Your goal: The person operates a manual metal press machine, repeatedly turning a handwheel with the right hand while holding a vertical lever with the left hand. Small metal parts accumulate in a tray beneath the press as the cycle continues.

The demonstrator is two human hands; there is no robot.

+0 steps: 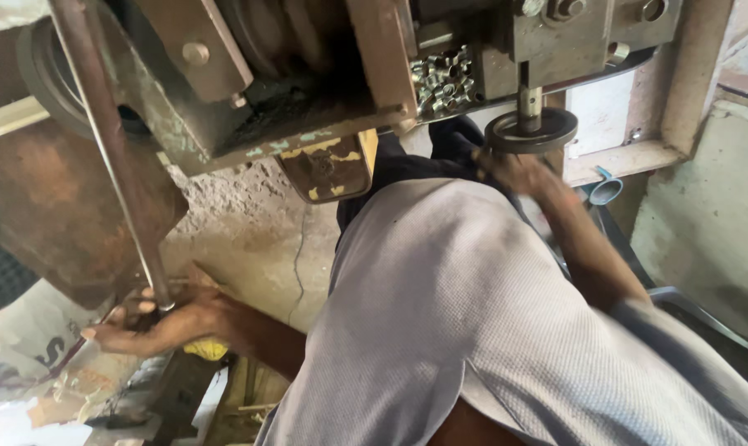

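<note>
Under a rusty press machine (308, 74) above a cracked concrete floor (250, 239), the long steel lever (113, 157), slanting up from it, is gripped at its lower end by the left hand (155, 324), while the blurred right hand (518, 172), grip unclear, is held just beneath the dark round die (531, 130).

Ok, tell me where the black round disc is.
In the head view the black round disc sits upper right, on a short vertical shaft under the machine, just above the right hand.

A cracked, dusty concrete floor (250, 239) lies below the rusty machine frame (308, 124); right of the frame stands a pale plastered wall (704, 215) in daylight.
</note>
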